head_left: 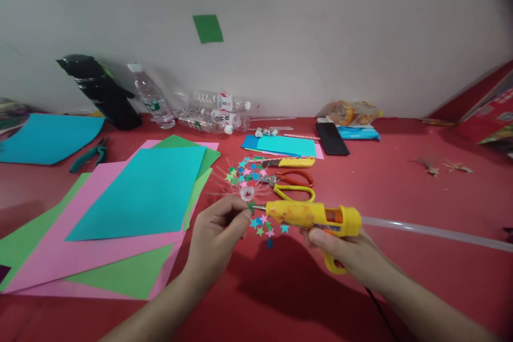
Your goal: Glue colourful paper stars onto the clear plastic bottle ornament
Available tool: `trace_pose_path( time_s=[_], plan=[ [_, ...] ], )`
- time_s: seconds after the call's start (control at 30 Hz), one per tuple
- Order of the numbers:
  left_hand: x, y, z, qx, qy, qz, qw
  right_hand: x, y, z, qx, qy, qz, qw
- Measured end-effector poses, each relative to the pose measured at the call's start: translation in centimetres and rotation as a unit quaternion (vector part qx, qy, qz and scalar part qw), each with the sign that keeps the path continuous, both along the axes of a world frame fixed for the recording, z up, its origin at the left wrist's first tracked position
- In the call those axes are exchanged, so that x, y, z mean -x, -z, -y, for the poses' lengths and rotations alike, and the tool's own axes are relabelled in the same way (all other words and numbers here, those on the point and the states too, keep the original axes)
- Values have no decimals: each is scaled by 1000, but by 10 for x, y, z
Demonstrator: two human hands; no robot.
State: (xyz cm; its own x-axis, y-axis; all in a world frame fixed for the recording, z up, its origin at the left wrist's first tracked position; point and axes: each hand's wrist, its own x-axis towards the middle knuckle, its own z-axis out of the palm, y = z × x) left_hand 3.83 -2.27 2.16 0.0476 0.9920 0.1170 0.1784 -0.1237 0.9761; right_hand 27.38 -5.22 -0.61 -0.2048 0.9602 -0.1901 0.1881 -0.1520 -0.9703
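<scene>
My right hand [340, 248] is wrapped round the handle of a yellow hot glue gun [296, 214], its nozzle pointing left. A long clear glue stick [425, 231] runs out of its back to the right edge. Between thumb and fingertips my left hand [222, 230] pinches a small green paper star [251, 206], which the nozzle tip meets or nearly meets. Small coloured paper stars [269, 243] lie below the nozzle. Just beyond sits a clear plastic bottle piece [247, 194] with strips spreading outward and more stars on them.
Scissors [298, 189] with red and yellow handles and a yellow utility knife [296, 162] lie beyond the glue gun. Coloured paper sheets [140, 192] cover the left side, near teal pliers [90, 157]. Plastic bottles [152, 99], a black umbrella-like object [104, 93] and a phone [332, 139] line the back.
</scene>
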Motion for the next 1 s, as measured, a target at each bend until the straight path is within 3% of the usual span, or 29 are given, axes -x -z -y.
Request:
trace_pose_path(
  time_s=[0.5, 0.77, 1.0],
  plan=[
    [1, 1, 0, 6, 4, 10, 1000, -2, 4, 1, 39, 21, 3, 999],
    [0, 2, 0, -13, 7, 6, 1000, 2, -11, 3, 51, 13, 32, 998],
    [1, 1, 1, -17, 10, 7, 1000, -3, -1, 1, 36, 3, 9, 999]
  ],
)
